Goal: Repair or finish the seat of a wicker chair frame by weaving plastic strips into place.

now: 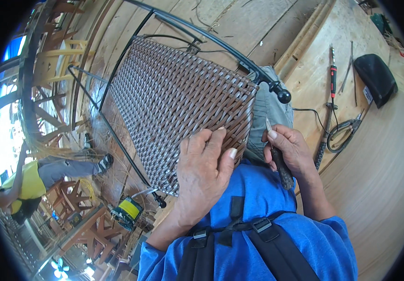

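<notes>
A seat-like panel [178,98] woven from brown strips, on a black metal frame [211,37], rests over my lap. My left hand [202,171] lies on the weave near its close edge, palm down with the fingers stretched out. In my right hand [290,147], just right of the panel's corner, is a small knife [282,169]. Its short, pale blade points up and away past my thumb, and its dark handle comes out below my fingers. The blade is apart from the weave. A round black knob [284,96] caps the frame near that corner.
To the right, a wooden surface [380,187] holds a red-and-black soldering iron [333,77], cutting pliers [347,136], a dark rod-like tool [322,145] and a black pouch [375,77]. At left are a person in a yellow top [24,185], wooden chair frames [96,232] and a green-and-yellow object [129,209].
</notes>
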